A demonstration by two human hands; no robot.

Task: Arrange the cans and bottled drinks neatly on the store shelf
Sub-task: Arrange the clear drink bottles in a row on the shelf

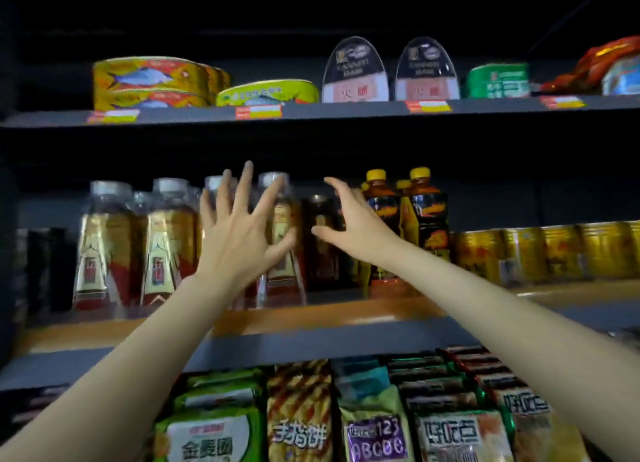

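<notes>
On the middle shelf (311,309) stands a row of clear bottles of amber drink (166,246) with red and gold labels. My left hand (239,233) is spread open in front of the two rightmost of them; contact is unclear. A dark bottle (322,239) stands just right of these, and my right hand (349,226) hovers open in front of it, thumb and fingers apart, holding nothing. Dark bottles with yellow caps (422,212) come after it, then gold cans (540,250) lined up to the right.
The top shelf (346,109) carries flat fish tins (156,83), two oval ham tins (356,71), a green tin and a red packet. Below, snack bags (301,416) fill the lower shelf. Dark items stand at the far left of the middle shelf.
</notes>
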